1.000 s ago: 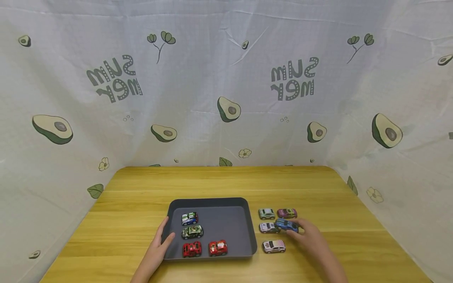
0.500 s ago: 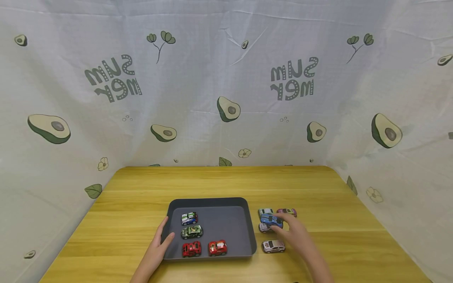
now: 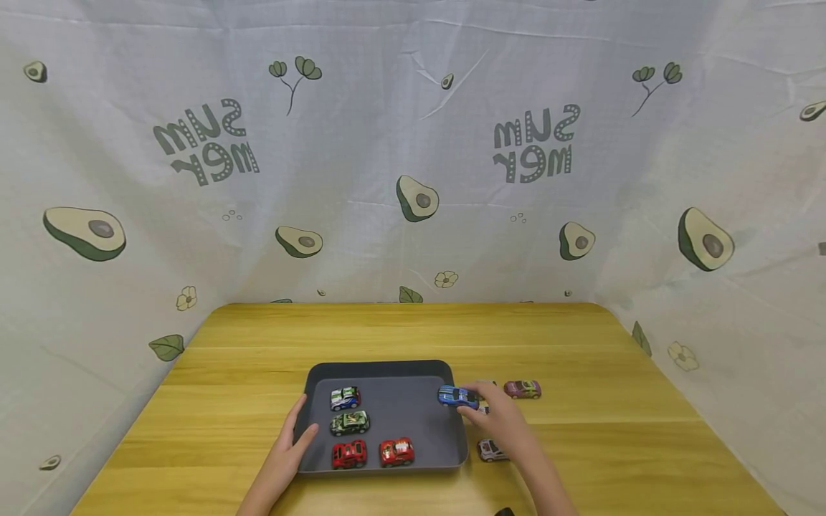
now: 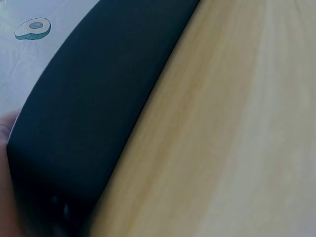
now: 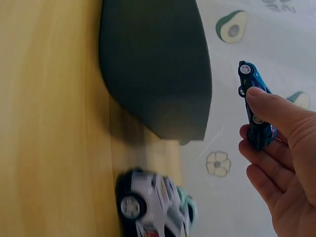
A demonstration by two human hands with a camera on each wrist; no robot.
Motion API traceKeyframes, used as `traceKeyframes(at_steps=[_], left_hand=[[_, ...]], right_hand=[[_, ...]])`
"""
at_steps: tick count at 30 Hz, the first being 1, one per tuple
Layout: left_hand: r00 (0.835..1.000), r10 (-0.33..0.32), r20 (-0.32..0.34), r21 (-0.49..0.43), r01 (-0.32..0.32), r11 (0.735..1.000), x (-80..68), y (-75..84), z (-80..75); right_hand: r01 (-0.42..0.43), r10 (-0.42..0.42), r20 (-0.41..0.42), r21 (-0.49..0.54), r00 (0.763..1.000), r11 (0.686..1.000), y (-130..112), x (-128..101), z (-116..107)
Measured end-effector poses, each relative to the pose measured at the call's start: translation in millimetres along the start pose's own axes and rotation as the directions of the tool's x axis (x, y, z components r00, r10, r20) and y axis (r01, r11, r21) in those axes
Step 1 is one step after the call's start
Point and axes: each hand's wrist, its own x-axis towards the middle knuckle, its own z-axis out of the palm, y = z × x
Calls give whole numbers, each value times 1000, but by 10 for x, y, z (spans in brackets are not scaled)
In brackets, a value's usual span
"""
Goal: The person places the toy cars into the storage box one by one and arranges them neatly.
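A dark grey tray (image 3: 387, 371) lies on the wooden table and holds a white-blue car (image 3: 345, 398), a green-white car (image 3: 350, 423) and two red cars (image 3: 350, 454) (image 3: 397, 451). My left hand (image 3: 295, 437) grips the tray's left rim; that view shows the tray wall (image 4: 94, 108) up close. My right hand (image 3: 493, 419) pinches a blue toy car (image 3: 457, 396) (image 5: 256, 108) in the air above the tray's right edge. Beneath it on the table stand a white car (image 5: 150, 202) and a partly hidden white-pink car (image 3: 487, 450).
A purple car (image 3: 523, 389) stands on the table right of the tray. The avocado-print cloth (image 3: 413, 158) walls in the table at the back and sides. Bare wood stretches behind the tray and to the far right.
My right hand has lifted the blue car off the table and carried it left, from the group of cars to above the tray's right edge. My left hand has stayed on the rim.
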Motion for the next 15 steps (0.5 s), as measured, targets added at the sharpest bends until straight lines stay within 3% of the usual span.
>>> traceKeyframes(at_steps=[6, 15], left_hand=[[1000, -5, -2, 5, 5, 1000, -8, 6, 2], [1000, -17, -6, 9, 17, 1000, -14, 6, 12]], right_hand=[[67, -67, 5, -39, 998, 997, -141, 56, 166], [146, -147, 74, 16, 986, 989, -262, 134, 413]])
